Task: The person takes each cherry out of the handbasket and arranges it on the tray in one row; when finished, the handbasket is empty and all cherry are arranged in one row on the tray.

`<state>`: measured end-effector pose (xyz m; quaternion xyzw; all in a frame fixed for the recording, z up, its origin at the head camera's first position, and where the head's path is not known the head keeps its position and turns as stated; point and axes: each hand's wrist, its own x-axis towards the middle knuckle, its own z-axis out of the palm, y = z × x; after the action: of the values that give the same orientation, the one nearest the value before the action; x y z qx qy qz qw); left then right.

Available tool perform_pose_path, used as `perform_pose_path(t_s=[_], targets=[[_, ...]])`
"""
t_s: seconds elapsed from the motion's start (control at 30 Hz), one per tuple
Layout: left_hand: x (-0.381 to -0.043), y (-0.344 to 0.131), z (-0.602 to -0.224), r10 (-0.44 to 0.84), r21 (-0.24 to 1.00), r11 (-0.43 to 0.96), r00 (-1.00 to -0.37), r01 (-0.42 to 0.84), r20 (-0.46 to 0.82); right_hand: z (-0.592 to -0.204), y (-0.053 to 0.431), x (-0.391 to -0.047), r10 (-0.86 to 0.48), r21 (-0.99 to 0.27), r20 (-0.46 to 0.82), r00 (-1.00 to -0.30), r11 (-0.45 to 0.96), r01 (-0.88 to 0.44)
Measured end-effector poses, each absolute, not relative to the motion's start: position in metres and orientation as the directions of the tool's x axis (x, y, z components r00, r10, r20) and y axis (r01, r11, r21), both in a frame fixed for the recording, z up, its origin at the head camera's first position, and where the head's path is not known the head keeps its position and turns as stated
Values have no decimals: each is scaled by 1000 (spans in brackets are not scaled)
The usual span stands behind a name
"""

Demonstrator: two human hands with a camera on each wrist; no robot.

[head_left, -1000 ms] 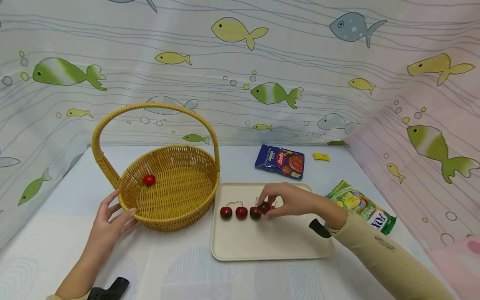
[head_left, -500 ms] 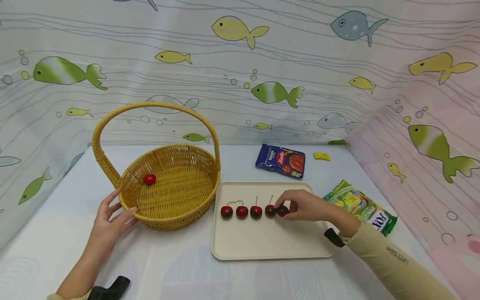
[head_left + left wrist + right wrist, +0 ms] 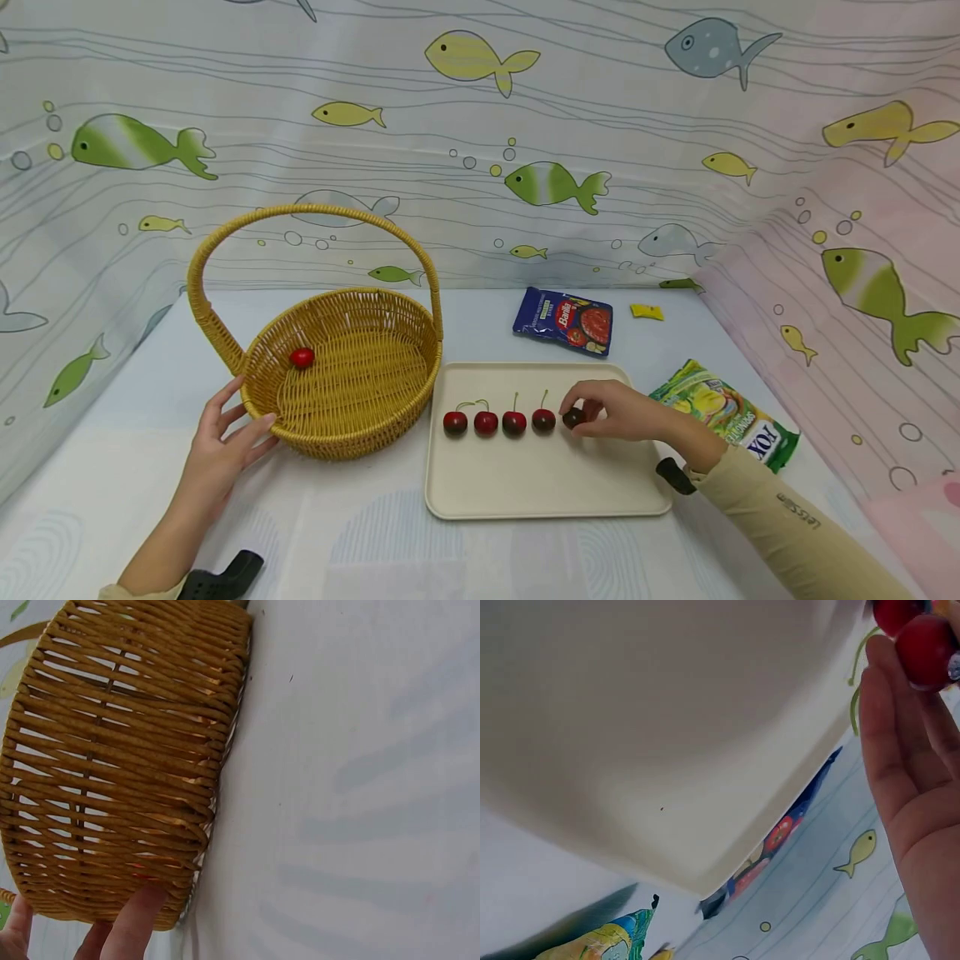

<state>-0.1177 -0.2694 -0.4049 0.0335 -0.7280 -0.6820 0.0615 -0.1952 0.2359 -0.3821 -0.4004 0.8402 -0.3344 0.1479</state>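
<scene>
On the beige tray (image 3: 547,483), a row of dark red cherries includes one with a green stem (image 3: 513,423). At the row's right end, my right hand (image 3: 618,412) pinches a dark cherry (image 3: 573,417) between thumb and fingers, at tray level. The right wrist view shows that red cherry (image 3: 925,654) at the fingertips, beside another one. On the left stands a woven basket (image 3: 356,433) with a tall handle and one red cherry (image 3: 302,357) inside. My left hand (image 3: 225,442) touches the basket's near left side with spread fingers; in the left wrist view, fingertips (image 3: 139,919) rest against its wall.
A blue Barilla pouch (image 3: 562,322) lies behind the tray, with a small yellow packet (image 3: 647,312) to its right. The green FOX packet (image 3: 727,412) lies beyond the tray's right edge, near my right forearm. A fish-printed cloth (image 3: 480,142) rises behind the table.
My right hand has moved right along the row, away from the cherries at its left, and now has the cherry at the right end. The left hand and basket stay put.
</scene>
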Motion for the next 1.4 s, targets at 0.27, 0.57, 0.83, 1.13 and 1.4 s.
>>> perform_pose_path(t_s=[0.27, 0.57, 0.83, 1.13, 1.4], targets=[[-117, -269, -405, -138, 996, 80, -990, 26, 37, -381, 234, -196, -779, -641, 22, -627, 470, -607], [-118, -270, -404, -138, 996, 82, -990, 23, 34, -385, 234, -199, -763, -623, -43, -645, 525, -580], [-118, -269, -403, -142, 997, 77, -989, 18, 28, -387, 234, -202, -762, -594, -58, -645, 546, -591], [-121, -274, -412, -148, 998, 59, -989, 19, 28, -386, 232, -200, -743, -610, -94, -662, 569, -552], [-124, -278, -417, -146, 998, 66, -989, 10, 20, -383, 234, -200, -746, -612, -77, -661, 559, -559]])
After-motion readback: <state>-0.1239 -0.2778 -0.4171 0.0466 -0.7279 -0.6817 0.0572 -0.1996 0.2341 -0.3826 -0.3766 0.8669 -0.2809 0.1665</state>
